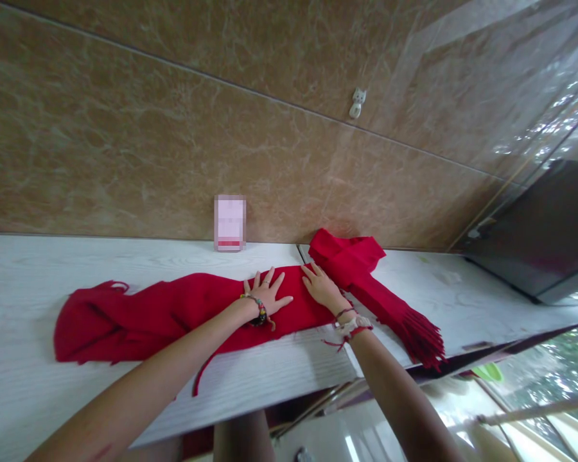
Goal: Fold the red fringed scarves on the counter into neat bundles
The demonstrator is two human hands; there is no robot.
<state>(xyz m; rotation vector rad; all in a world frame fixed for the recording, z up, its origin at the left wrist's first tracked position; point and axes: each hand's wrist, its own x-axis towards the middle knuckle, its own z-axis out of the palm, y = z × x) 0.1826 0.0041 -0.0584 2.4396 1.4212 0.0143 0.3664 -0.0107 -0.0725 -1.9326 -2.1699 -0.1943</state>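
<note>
A long piece of red cloth [173,314] lies lengthwise on the white wood-grain countertop, its left end bunched and creased and its right part smoother. My left hand [266,295] presses flat on the smooth part with fingers spread. Close by on the right, my right hand [324,287] rests palm down at the cloth's right end, fingers stretched out. Beyond that hand lies a red fringed scarf [385,301], loosely folded, its tassels hanging at the front edge. Whether the cloth and the scarf are one piece I cannot tell. A thin red cord trails from the cloth's front side.
A phone-like upright card [230,221], blurred, leans against the brown marbled tile wall [125,128]. A small white cat-shaped hook [358,102] is fixed higher up. At the right stands a dark grey box-like appliance [534,231]. The white countertop [308,366] has a seam and a front edge.
</note>
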